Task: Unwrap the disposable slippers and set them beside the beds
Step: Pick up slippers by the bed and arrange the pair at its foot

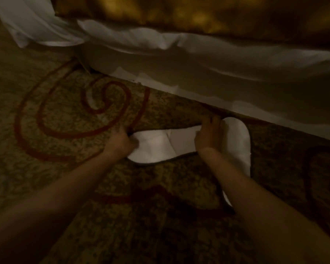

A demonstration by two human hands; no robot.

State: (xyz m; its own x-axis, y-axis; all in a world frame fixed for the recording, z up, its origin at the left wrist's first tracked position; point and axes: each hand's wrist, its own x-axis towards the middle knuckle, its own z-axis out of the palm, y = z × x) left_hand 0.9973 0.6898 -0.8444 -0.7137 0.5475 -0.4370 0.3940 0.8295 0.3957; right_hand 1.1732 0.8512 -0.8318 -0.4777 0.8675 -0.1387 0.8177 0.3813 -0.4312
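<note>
While the left hand [120,142] is pinching the near end of the left slipper [156,145], that slipper is lying flat on the carpet [65,115], its long axis running crosswise toward the right hand [211,136]; the right hand is pressing, fingers spread, on the right slipper [236,143], which is pointing toward the bed skirt [217,88]. Both slippers are lying just beside the bed; the crosswise one appears to need turning.

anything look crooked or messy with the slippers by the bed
Yes: the two slippers are not parallel. The left slipper lies crosswise, the right slipper points toward the bed. Both hands are on them.
</note>
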